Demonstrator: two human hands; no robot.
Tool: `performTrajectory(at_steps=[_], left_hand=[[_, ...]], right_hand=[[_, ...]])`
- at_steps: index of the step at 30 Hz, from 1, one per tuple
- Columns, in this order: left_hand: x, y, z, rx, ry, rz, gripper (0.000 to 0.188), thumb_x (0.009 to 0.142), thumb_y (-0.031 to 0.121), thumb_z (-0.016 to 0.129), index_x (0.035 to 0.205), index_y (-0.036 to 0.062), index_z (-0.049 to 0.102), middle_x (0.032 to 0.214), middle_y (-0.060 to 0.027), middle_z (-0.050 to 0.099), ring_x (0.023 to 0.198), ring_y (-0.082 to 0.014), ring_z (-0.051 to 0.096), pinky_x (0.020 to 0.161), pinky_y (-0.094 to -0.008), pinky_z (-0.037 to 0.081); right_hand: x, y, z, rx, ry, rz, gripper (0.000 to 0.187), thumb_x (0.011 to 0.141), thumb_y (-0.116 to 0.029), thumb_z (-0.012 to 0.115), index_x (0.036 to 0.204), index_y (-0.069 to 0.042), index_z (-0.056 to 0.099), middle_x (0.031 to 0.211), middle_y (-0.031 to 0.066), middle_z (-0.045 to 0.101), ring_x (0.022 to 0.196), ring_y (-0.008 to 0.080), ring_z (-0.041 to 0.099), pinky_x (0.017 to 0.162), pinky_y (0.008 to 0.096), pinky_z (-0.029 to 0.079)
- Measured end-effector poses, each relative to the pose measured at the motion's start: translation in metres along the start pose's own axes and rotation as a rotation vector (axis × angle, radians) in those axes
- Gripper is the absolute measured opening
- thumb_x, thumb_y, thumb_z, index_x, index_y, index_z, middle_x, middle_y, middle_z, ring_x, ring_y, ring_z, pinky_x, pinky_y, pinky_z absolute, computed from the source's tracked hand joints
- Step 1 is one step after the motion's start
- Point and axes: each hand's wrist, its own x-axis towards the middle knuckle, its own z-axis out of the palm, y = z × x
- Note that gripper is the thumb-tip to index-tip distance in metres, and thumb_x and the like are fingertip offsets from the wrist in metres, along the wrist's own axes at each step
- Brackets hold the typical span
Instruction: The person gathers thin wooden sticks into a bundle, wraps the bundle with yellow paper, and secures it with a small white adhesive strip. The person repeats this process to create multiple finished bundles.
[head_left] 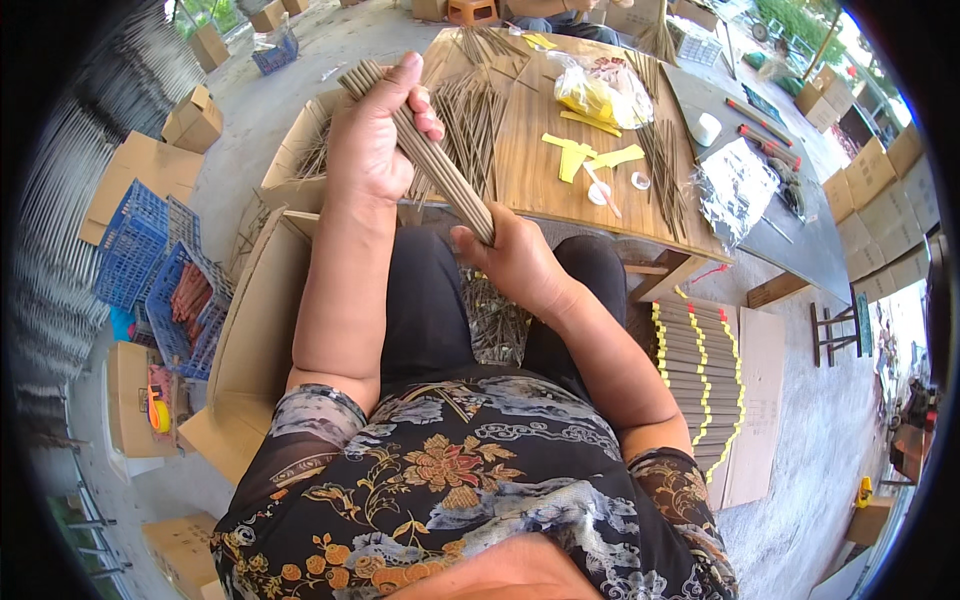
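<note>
As two hands [378,138] [524,262] hold it, one stick bundle [442,172] slants.

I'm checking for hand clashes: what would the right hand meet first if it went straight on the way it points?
First the bundle of thin brown sticks, which the right hand touches; beyond it, probably the left hand, up and leftward, though depth is unclear.

Sticks [441,170] partly hidden by left hand [375,135]
</note>
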Motion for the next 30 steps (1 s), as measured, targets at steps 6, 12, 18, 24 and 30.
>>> performTrajectory(at_steps=[6,12,18,24,30], left_hand=[[0.008,0.000,-0.010,-0.220,-0.360,-0.139,0.026,0.085,0.027,0.057,0.068,0.0114,0.045,0.056,0.0011,0.045,0.045,-0.0072,0.040,0.042,-0.0212,0.035],[0.011,-0.012,0.009,-0.055,-0.023,0.019,0.033,0.086,0.030,0.055,0.061,0.0124,0.042,0.047,0.0034,0.039,0.038,-0.0061,0.035,0.037,-0.0203,0.030],[0.024,-0.010,0.064,0.089,-0.231,0.250,0.028,0.082,0.026,0.061,0.064,0.0102,0.047,0.047,0.0022,0.040,0.037,-0.0073,0.037,0.037,-0.0207,0.032],[0.083,-0.045,0.072,0.184,-0.364,0.296,0.021,0.082,0.023,0.062,0.071,0.0079,0.052,0.051,0.0022,0.043,0.039,-0.0051,0.038,0.035,-0.0191,0.031],[0.124,-0.117,0.028,0.262,-0.327,0.049,0.027,0.076,0.025,0.068,0.064,0.0109,0.048,0.051,0.0031,0.044,0.043,-0.0063,0.043,0.043,-0.0205,0.036]], right_hand=[[-0.012,-0.006,-0.003,0.519,-0.361,0.185,0.025,0.086,-0.022,0.057,0.071,-0.008,0.042,0.050,-0.0041,0.041,0.037,0.0036,0.037,0.034,0.0197,0.028],[0.009,0.015,0.001,0.049,-0.023,0.066,0.027,0.084,-0.025,0.058,0.085,0.001,0.051,0.065,0.0070,0.054,0.062,0.0095,0.048,0.057,0.0271,0.043],[0.058,0.034,-0.028,0.147,0.098,-0.151,0.026,0.083,-0.025,0.061,0.081,-0.002,0.050,0.064,-0.0015,0.049,0.062,0.0057,0.043,0.055,0.0219,0.040],[0.117,0.073,-0.057,0.203,0.182,-0.219,0.027,0.081,-0.027,0.063,0.090,-0.002,0.056,0.070,0.0025,0.056,0.066,0.0076,0.049,0.062,0.0260,0.044],[0.142,0.140,-0.051,0.269,0.108,-0.015,0.022,0.083,-0.020,0.060,0.098,-0.005,0.056,0.076,0.0000,0.055,0.072,0.0078,0.046,0.070,0.0251,0.043]])
